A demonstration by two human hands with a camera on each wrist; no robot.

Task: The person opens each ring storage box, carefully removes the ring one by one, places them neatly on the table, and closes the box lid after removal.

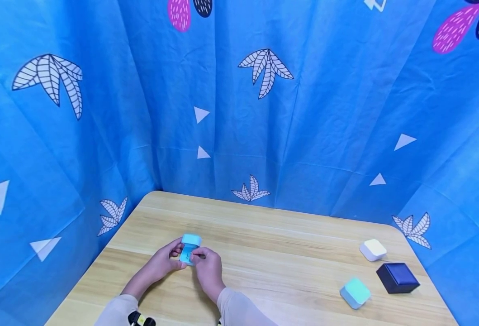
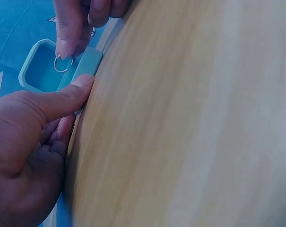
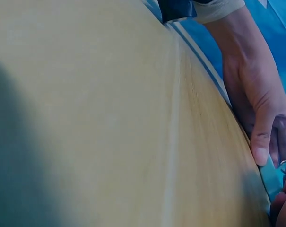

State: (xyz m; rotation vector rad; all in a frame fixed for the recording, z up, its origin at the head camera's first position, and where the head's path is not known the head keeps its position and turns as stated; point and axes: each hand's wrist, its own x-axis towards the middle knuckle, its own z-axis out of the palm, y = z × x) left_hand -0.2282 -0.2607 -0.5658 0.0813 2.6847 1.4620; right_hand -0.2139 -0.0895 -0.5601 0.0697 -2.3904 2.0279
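Right hand (image 1: 210,270): fingertips pinched closed on a ring (image 2: 58,69), at the mouth of the open box (image 1: 192,239). Left hand (image 1: 163,265) grips box. Small hold: ring may slip should fingertips roll; box may tip if left grip slackens.

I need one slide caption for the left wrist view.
Left grip holds an open box while right grip pinches a ring at its opening.

The head view looks forward and down over the table (image 1: 280,262) from well back, while both wrist views peer low and close across it, tilted, sharing the left hand (image 1: 165,262), right hand (image 1: 210,270) and turquoise box (image 1: 191,239).
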